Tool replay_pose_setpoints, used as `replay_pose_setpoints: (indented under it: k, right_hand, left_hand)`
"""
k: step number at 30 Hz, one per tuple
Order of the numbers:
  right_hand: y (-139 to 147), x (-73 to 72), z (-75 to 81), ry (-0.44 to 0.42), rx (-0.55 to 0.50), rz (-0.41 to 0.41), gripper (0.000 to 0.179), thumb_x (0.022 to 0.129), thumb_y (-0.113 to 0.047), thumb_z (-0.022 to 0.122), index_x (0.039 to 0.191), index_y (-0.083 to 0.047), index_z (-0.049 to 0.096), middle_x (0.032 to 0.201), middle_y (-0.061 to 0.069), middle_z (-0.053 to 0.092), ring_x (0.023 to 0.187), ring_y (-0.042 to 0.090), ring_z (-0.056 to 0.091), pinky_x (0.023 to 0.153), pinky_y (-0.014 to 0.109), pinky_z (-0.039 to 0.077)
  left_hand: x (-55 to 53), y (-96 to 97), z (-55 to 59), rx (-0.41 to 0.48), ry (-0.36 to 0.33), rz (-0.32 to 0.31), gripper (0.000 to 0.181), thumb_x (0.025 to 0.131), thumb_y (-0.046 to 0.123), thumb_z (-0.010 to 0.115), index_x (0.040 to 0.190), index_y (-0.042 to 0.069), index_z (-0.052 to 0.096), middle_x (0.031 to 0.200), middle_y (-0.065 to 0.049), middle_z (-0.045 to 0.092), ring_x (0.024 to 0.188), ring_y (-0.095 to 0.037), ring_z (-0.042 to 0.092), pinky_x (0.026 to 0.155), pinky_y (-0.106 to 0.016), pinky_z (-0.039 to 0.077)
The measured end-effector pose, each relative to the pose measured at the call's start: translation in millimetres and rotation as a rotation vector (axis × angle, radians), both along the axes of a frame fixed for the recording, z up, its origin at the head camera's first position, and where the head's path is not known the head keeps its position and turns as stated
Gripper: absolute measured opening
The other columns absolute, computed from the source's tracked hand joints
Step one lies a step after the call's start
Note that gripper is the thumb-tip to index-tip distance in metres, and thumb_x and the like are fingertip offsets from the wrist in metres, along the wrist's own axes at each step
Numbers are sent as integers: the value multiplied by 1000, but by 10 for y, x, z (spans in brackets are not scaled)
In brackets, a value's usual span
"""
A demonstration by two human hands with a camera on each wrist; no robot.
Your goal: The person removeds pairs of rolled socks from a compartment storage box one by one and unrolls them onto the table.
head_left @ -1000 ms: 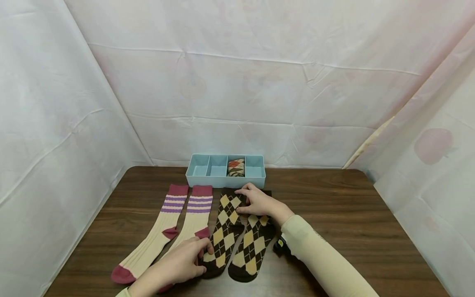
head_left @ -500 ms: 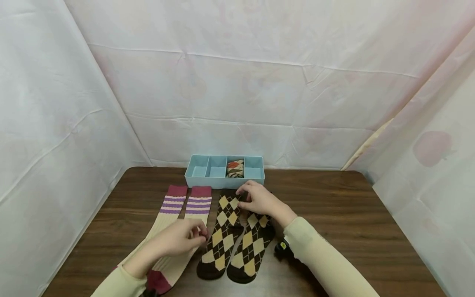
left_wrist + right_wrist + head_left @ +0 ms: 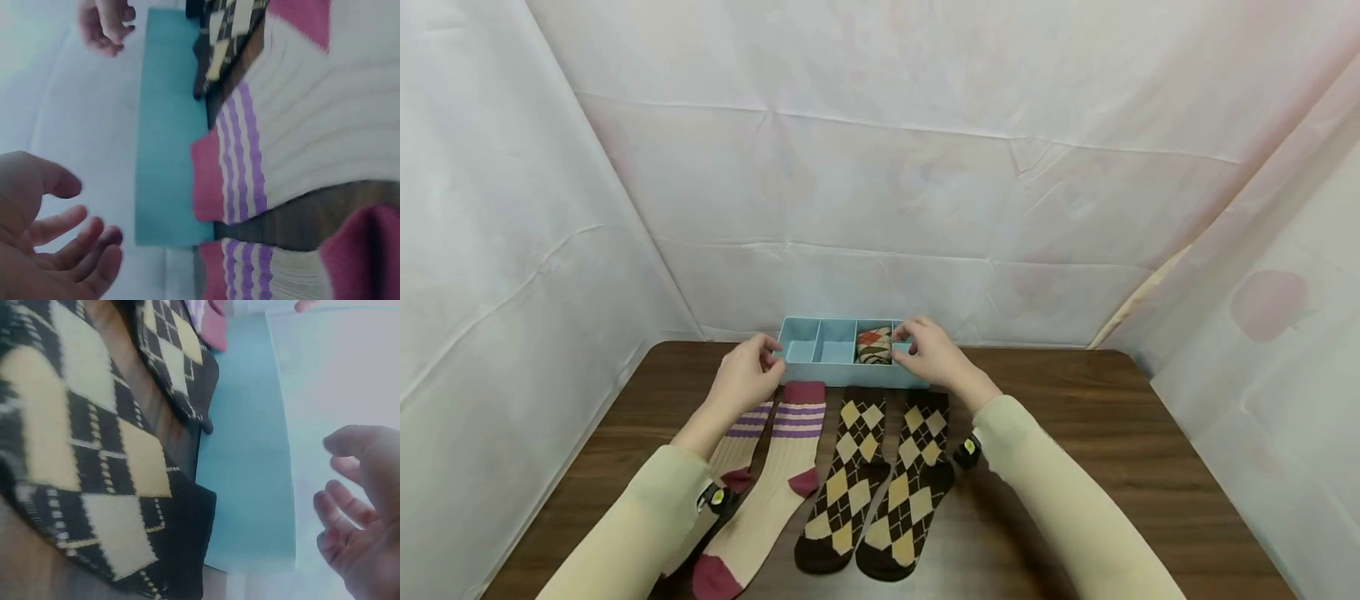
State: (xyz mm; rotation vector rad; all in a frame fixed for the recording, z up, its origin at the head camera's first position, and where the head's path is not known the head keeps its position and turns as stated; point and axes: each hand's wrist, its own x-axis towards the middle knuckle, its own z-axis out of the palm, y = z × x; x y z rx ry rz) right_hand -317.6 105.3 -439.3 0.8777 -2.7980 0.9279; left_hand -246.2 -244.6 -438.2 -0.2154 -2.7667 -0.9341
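1. hands: left hand (image 3: 747, 375) and right hand (image 3: 931, 357) are hanging with fingers loosely bent and apart, pinching nothing, probably flanking blue tray (image 3: 842, 375) so both ends are within reach
2. cream socks (image 3: 763, 500) and argyle socks (image 3: 853, 450) are lying flat before it, apparently paired by pattern
3. head view is showing patterned roll (image 3: 874, 346) sitting in third compartment (image 3: 865, 325) from left; wrist views are showing gaps between each hand and blue tray
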Motion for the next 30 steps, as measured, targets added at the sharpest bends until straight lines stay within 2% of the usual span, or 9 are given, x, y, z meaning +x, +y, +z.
replay_pose_setpoints:
  k: [4, 8, 12, 17, 23, 26, 30]
  right_hand:
    - [-44, -169, -12, -8, -43, -17, 26, 107, -23, 72, 128, -6, 72, 129, 14, 64, 85, 21, 62, 81, 42, 55]
    - [-100, -291, -63, -9, -67, -38, 23, 106, -23, 74, 123, -8, 74, 129, 13, 65, 81, 19, 59, 81, 42, 53]
    - [-120, -366, -163, -16, -100, -27, 27, 106, -27, 74, 126, -9, 73, 133, 12, 63, 79, 20, 59, 78, 41, 54]
    - [-107, -414, -274, -48, -130, -10, 38, 105, -32, 76, 136, -10, 71, 143, 11, 60, 82, 21, 59, 79, 40, 54]
    - [-65, -419, -272, -116, -113, 62, 55, 100, -40, 82, 145, -13, 68, 158, 12, 53, 87, 22, 62, 80, 42, 55]
    - [-53, -428, -262, -155, -89, 88, 63, 97, -44, 85, 150, -15, 66, 164, 11, 49, 88, 23, 63, 81, 40, 56]
    - [-46, -437, -248, -190, -60, 79, 74, 93, -46, 89, 154, -15, 62, 167, 9, 47, 89, 23, 63, 81, 40, 55]
  left_hand:
    - [-227, 5, -61, 36, 22, 34, 37, 105, 22, 61, 136, 3, 65, 117, -21, 71, 98, -34, 66, 86, -53, 54]
    - [-385, 29, -134, 52, -28, 21, 47, 107, 25, 60, 148, 3, 59, 140, -29, 66, 122, -45, 64, 101, -64, 51]
    - [-479, 47, -225, 88, -83, 4, 54, 109, 30, 59, 157, 6, 54, 154, -30, 56, 139, -49, 55, 109, -67, 48]
    - [-536, 10, -354, 138, -142, -25, 56, 113, 35, 58, 162, 9, 49, 164, -27, 48, 148, -50, 47, 114, -68, 44]
    - [-541, -74, -524, 177, -184, -39, 58, 114, 41, 58, 165, 16, 47, 171, -23, 39, 154, -50, 38, 118, -70, 39]
    - [-528, -87, -562, 213, -195, -38, 58, 114, 42, 59, 166, 19, 46, 172, -23, 37, 156, -50, 36, 118, -71, 38]
    - [-500, -78, -566, 253, -203, -31, 58, 114, 39, 60, 167, 21, 45, 172, -26, 36, 155, -52, 36, 117, -71, 39]
